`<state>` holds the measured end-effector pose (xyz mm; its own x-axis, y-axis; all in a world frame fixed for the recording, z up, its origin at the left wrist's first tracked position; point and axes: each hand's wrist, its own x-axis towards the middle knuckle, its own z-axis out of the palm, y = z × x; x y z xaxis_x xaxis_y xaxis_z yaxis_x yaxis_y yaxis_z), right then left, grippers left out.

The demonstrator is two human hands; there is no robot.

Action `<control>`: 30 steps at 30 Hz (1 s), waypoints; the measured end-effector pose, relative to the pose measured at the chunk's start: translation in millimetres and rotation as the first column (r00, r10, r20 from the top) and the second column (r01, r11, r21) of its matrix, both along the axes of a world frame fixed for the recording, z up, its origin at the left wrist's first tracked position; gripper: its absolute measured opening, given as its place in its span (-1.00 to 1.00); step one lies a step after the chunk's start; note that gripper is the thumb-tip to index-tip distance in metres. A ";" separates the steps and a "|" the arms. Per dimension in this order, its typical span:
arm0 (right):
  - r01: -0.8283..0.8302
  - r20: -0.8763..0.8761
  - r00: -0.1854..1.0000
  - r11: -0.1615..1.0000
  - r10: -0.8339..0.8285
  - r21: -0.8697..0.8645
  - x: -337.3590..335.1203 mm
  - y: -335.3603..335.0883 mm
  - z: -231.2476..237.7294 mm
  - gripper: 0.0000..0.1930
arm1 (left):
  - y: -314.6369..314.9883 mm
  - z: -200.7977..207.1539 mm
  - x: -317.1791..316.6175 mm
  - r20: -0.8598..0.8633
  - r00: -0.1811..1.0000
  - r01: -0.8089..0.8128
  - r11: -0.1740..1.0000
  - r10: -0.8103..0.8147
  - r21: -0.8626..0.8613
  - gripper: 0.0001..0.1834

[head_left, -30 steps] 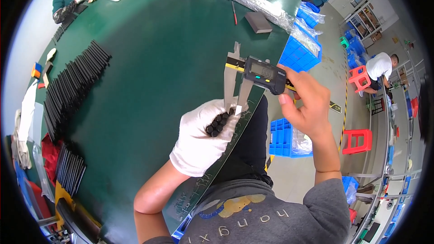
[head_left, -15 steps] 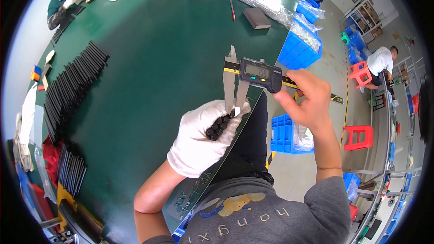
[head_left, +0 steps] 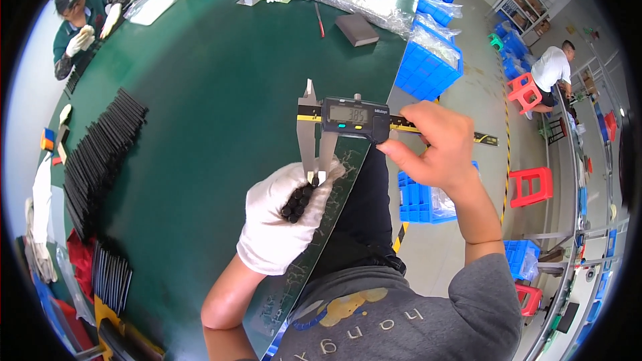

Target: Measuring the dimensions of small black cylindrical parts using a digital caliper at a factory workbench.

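Observation:
My left hand [head_left: 271, 217], in a white glove, is closed round a bundle of thin black rods [head_left: 295, 208], their round ends showing above the fingers. Bare and closed, my right hand [head_left: 438, 144] grips a digital caliper [head_left: 354, 117] by the slider end, thumb below and fingers above. The caliper's two long jaws point down at the bundle, their tips on either side of one rod end at its upper edge. Whether both tips touch that rod, I cannot tell. To the left, a long row of similar black rods [head_left: 100, 160] lies on the green table [head_left: 214, 80].
A dark box [head_left: 357, 29], a red pen [head_left: 319, 21] and a plastic-wrapped bundle [head_left: 348, 0] lie at the far side. Blue crates [head_left: 428, 63] stand on the floor to the right, near red stools [head_left: 531, 187]. A gloved co-worker [head_left: 83, 27] sits at the far left.
Both hands and the caliper have shifted left in view, and the caliper's jaws have drawn closer together about the rod end. The display reading has changed. The whole view has turned slightly.

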<state>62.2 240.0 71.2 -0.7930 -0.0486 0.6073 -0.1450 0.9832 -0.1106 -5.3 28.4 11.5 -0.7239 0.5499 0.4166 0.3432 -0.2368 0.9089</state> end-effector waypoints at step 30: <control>-0.150 0.012 0.988 0.981 0.153 -0.122 -6.3 -6.2 11.9 -0.69 | -12.7 1.3 -16.1 0.130 0.954 0.275 0.961 -0.271 -0.013 -0.65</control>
